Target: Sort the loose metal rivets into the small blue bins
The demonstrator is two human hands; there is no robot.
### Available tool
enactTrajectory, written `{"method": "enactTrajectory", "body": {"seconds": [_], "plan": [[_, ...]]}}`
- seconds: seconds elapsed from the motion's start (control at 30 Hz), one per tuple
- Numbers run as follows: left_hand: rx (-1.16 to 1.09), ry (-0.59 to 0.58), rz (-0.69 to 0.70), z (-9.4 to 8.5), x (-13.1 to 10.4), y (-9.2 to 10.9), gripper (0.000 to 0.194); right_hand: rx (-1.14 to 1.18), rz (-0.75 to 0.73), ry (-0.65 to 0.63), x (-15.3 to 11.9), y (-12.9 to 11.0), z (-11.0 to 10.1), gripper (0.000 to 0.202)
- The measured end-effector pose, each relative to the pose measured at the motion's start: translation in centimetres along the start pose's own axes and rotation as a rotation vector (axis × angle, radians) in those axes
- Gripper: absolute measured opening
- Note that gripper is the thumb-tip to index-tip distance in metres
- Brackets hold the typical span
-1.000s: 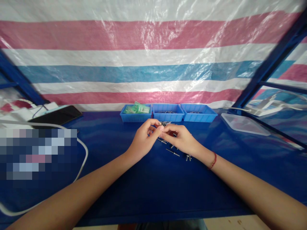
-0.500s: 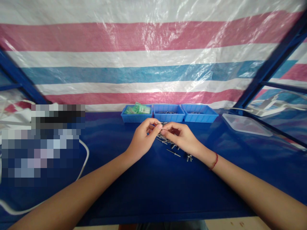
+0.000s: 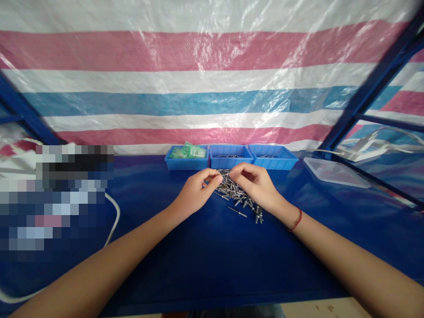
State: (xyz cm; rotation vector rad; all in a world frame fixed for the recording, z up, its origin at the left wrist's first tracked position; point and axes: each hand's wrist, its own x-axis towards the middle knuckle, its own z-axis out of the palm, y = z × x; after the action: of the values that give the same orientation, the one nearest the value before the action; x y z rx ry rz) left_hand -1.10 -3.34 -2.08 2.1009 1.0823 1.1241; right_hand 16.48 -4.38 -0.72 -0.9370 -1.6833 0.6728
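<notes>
My left hand (image 3: 195,192): thumb and fingertips close together; cannot tell whether anything sits between. My right hand (image 3: 260,187): fingers curled toward thumb, near left fingertips; cannot tell if gripping. Heap of metal rivets (image 3: 233,191) on blue table (image 3: 212,265), between and beneath hands. Single rivet (image 3: 237,212) apart, nearer me. Beyond: three blue bins (image 3: 232,164) in row.

Blue parts bins (image 3: 231,164), piled metal rivets (image 3: 232,190) and striped sheeting (image 3: 205,102) suggest a makeshift workshop.
</notes>
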Motion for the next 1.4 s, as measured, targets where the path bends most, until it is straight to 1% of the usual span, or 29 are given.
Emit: {"method": "enactTrajectory", "body": {"seconds": [0.07,0.13,0.23,0.3,0.37,0.43,0.5,0.57,0.67,0.77,0.83,0.93,1.0,1.1,1.2,1.4], "plan": [[0.081,-0.006,0.018,0.0,-0.1,-0.2,0.020,-0.077,-0.013,0.100,0.7,0.5,-1.2,0.019],[0.183,0.004,0.062,0.0,-0.1,-0.4,0.024,-0.195,0.003,0.286,1.5,1.3,-3.2,0.021],[0.365,-0.032,0.090,-0.3,-0.3,-0.6,0.019,-0.475,0.075,0.551,2.5,3.0,-6.6,0.023],[0.456,-0.070,0.077,-0.6,-0.4,-0.7,0.015,-0.619,0.144,0.640,2.8,4.3,-8.5,0.027],[0.508,-0.097,0.079,-0.8,-0.4,-0.7,0.013,-0.770,0.190,0.608,2.9,5.5,-9.7,0.029],[0.548,-0.115,0.091,-1.1,-0.3,-0.8,0.009,-0.885,0.211,0.561,3.0,6.3,-10.2,0.032],[0.586,-0.143,0.102,-1.3,-0.2,-0.9,0.008,-0.936,0.197,0.538,3.0,6.5,-10.2,0.033],[0.617,-0.185,0.116,-1.5,-0.1,-1.1,0.008,-0.923,0.169,0.522,3.0,6.1,-9.9,0.033],[0.641,-0.235,0.136,-1.6,0.0,-1.3,0.013,-0.846,0.164,0.464,3.0,4.8,-8.9,0.028],[0.623,-0.229,0.129,-1.5,0.0,-1.5,0.019,-0.766,0.123,0.350,2.7,3.4,-7.4,0.023],[0.533,-0.193,0.114,-1.2,0.0,-1.5,0.020,-0.729,0.034,0.243,2.3,2.7,-6.2,0.020],[0.324,-0.083,0.081,-0.6,-0.1,-1.3,0.016,-0.640,-0.106,0.061,1.6,1.7,-4.2,0.016],[0.213,-0.032,0.061,-0.1,-0.2,-1.0,0.015,-0.528,-0.134,-0.023,1.2,1.1,-2.9,0.015],[0.092,-0.012,0.048,0.6,-0.5,-0.6,0.015,-0.339,-0.102,-0.075,0.5,0.3,-1.3,0.016],[0.028,-0.008,0.039,0.9,-0.6,-0.5,0.016,-0.201,-0.086,-0.110,0.2,-0.1,-0.4,0.016],[-0.033,-0.040,0.011,0.9,-0.7,-0.4,0.016,-0.124,-0.083,-0.098,0.0,-0.3,-0.2,0.016]]}}
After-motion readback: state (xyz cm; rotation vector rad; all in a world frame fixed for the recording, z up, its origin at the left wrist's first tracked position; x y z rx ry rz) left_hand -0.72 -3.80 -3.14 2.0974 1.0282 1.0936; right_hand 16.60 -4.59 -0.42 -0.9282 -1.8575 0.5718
